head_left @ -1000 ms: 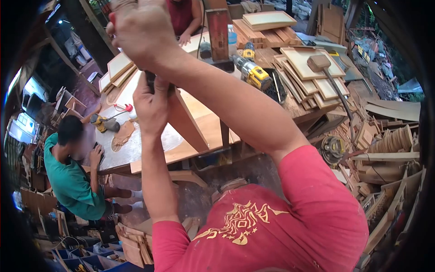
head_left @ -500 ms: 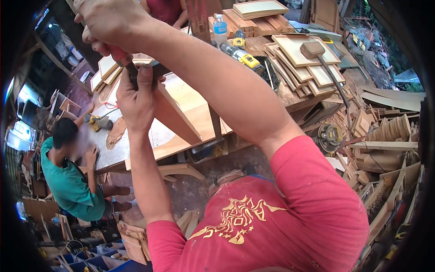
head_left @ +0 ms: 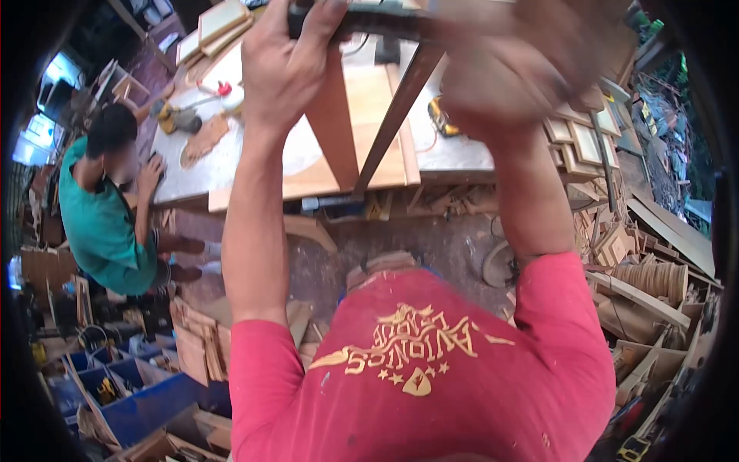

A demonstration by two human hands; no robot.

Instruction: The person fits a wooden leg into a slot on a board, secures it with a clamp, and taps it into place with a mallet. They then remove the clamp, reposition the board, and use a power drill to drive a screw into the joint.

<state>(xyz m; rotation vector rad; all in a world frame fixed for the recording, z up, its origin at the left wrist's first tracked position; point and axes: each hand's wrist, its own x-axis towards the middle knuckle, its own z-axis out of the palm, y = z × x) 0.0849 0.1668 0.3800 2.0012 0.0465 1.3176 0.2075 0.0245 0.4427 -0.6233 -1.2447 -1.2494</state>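
Here, left hand grips dark tool, fingers clamped round it; right hand blurs, finger state unclear; tapered board slants just right of left hand.

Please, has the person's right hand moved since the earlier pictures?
Yes. The right hand has moved rightward in the picture: before, far left of the panel stack; now, it appears much nearer.

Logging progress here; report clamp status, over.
Left hand gripping clamp. Right hand blurred, grip unclear. Clamp bar beside wooden board. Yellow tool partly behind right hand.
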